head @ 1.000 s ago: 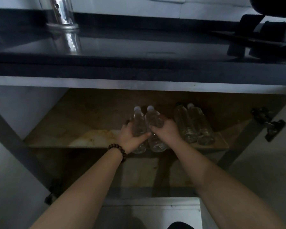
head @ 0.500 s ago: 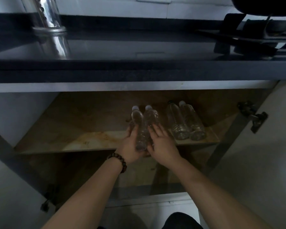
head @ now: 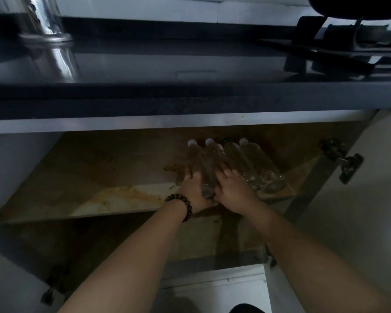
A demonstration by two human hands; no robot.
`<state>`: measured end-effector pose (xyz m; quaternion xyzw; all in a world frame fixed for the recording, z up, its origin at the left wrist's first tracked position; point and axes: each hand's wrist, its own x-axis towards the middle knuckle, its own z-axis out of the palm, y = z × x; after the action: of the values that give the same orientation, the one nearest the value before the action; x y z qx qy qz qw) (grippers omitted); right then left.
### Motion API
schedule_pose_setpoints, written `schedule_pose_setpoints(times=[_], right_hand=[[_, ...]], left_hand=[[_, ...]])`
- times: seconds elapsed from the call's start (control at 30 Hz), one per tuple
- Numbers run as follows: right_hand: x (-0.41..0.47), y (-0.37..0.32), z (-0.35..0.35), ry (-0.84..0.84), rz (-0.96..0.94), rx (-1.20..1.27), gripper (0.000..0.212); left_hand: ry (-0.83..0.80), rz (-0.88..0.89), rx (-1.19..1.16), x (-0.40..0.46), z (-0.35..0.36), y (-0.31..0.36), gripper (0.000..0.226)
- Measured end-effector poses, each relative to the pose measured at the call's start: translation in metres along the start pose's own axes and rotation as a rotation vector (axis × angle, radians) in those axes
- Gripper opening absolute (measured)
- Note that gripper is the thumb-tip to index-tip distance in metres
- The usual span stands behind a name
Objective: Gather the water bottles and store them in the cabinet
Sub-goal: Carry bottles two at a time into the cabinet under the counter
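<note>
So you've got both hands inside the open cabinet under the dark glossy countertop point(head: 190, 71), laying two clear plastic water bottles with white caps point(head: 207, 163) flat on the stained tan wooden shelf point(head: 113, 177), caps pointing toward the back. Your left hand point(head: 193, 188) with the dark beaded bracelet point(head: 181, 205) sits against the left bottle, fingers spread fairly flat along its side, and your right hand point(head: 231, 190) lies over the right one with the fingers loosely splayed, so it looks more like pressing and steadying than a real grip, though it's blurry enough that I can't tell if anything is still properly clasped. Just beside them to the right are two more clear bottles point(head: 255, 168) already lying the same way, the nearer one seemingly touching your pair. Best tip for this bit: nudge your two snug against those neighbours so the row braces itself, since round bottles on a flat shelf will probably roll toward the open left side. Keep the bases back from the shelf's front edge, and let go one hand at a time, left hand last, so it can catch any roll. The metal door hinge point(head: 341, 159) on the right is well apart, no worries there.
</note>
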<state>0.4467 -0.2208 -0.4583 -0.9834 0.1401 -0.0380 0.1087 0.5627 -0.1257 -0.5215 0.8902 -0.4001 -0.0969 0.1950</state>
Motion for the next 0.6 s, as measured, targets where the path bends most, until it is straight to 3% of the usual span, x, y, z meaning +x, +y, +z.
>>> schedule_pose_setpoints(times=[0.07, 0.2, 0.4, 0.5, 0.6], right_hand=[[0.001, 0.002, 0.0, 0.001, 0.005, 0.015, 0.063], [0.004, 0.004, 0.006, 0.031, -0.011, 0.018, 0.063], [0.003, 0.006, 0.009, 0.084, -0.021, 0.049, 0.067], [-0.013, 0.002, 0.0, 0.117, -0.009, 0.065, 0.066], [-0.034, -0.005, -0.019, 0.042, 0.084, 0.089, 0.07]], left_hand=[[0.007, -0.006, 0.024, 0.004, 0.004, -0.003, 0.136], [-0.034, 0.064, -0.011, -0.004, -0.007, 0.004, 0.115], [0.057, -0.079, -0.091, -0.024, -0.02, 0.014, 0.131], [0.133, -0.084, -0.103, -0.044, -0.03, 0.029, 0.113], [0.08, -0.139, -0.1, -0.077, -0.045, 0.045, 0.093]])
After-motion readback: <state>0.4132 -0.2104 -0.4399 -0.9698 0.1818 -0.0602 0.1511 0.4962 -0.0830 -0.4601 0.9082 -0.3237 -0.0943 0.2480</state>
